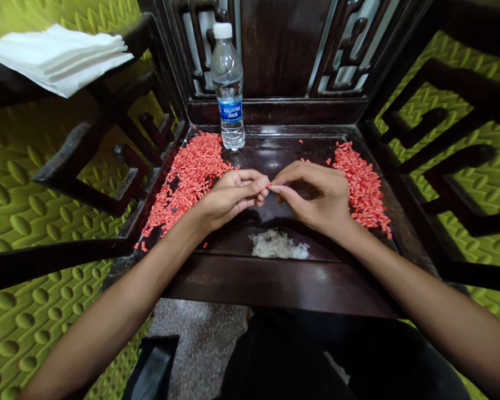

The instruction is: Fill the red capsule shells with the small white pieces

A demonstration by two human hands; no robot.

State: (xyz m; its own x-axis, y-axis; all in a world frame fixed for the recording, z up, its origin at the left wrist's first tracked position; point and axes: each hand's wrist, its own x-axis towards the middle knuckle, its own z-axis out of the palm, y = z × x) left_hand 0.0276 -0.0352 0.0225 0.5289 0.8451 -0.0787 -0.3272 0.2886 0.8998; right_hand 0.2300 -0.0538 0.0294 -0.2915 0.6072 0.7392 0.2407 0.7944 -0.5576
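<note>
My left hand (237,194) is closed in a pinch, thumb against the forefinger, on a small red piece (269,184) that barely shows at the fingertips. From the other side, my right hand (316,191) pinches at the same spot with thumb and forefinger, and the fingertips of both hands nearly meet. A large heap of small red tube-like pieces (191,172) spreads over the seat beyond my left hand. Another red heap (360,186) lies beside my right hand. Below the hands is a small pile of whitish translucent bits (277,245).
All this lies on a dark wooden chair seat (275,278) with carved armrests on both sides. An upright Aquafina water bottle (229,89) stands at the back left. White folded tissues (62,58) rest on the left armrest. A few stray red pieces are scattered about.
</note>
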